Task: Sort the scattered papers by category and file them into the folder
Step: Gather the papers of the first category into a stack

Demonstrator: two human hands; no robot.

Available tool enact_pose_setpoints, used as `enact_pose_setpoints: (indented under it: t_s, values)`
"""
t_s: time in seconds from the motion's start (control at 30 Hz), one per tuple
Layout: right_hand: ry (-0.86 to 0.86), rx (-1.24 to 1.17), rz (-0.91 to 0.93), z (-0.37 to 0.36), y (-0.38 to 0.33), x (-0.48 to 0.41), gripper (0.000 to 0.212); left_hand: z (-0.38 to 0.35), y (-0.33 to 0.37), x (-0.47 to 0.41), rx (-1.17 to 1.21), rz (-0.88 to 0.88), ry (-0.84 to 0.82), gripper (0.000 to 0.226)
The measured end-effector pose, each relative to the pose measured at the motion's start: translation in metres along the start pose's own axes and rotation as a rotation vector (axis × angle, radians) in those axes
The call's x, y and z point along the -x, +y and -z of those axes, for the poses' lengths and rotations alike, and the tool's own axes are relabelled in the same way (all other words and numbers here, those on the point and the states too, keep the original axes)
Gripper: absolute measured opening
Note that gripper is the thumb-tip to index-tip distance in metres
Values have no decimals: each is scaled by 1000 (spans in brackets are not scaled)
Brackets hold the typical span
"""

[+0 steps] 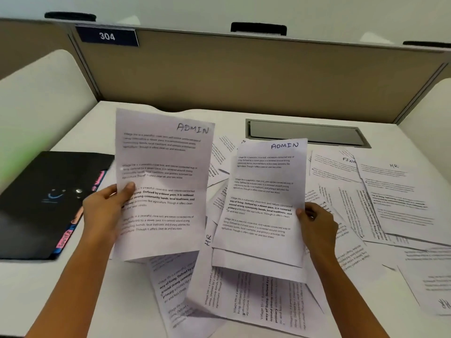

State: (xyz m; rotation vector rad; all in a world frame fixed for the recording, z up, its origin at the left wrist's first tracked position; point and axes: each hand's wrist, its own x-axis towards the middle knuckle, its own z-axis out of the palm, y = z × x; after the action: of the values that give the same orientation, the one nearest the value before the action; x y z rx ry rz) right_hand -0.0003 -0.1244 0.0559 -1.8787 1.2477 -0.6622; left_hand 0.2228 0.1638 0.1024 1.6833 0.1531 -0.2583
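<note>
My left hand (107,206) grips the left edge of a printed sheet marked ADMIN (166,172), held up above the desk. My right hand (317,220) pinches the right edge of a second sheet marked ADMIN (266,191), with at least one more sheet stacked behind it. Several loose printed papers (380,196) lie scattered over the white desk, some labelled HR or FINA. A black folder (41,203) with pink and blue tabs along its right edge lies flat at the left, just beyond my left hand.
A tan cubicle partition (244,74) with a sign reading 304 closes the back of the desk. A grey cable tray cover (305,132) is set into the desk at the back right. White side panels rise at both sides.
</note>
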Motion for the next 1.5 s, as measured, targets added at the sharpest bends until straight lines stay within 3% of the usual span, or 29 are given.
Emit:
enact_pose_setpoints:
  t_s: [0.2,0.43,0.67,0.97,1.2,1.33,1.5]
  values:
    - [30,14,43,-4,-8,8,24,-14,33,23,-314,-479,98,27]
    - [-4,42,66,-5,-9,15,24,-30,53,39,-394,-599,78,24]
    - [-175,-64,53,-5,-10,3,21,-44,43,49,-287,-306,-18,26]
    - [-310,-289,-82,13,-2,-10,19,-98,-1,86,-493,-282,-33,30]
    - [-355,-344,-108,40,14,-18,11,-135,-24,107,-456,-212,-37,31]
    - [-360,-379,-112,50,17,-19,14,-149,-35,108,-263,-32,-205,23]
    - [-293,-375,-158,54,25,-23,24,-163,-43,115,-260,-68,-175,11]
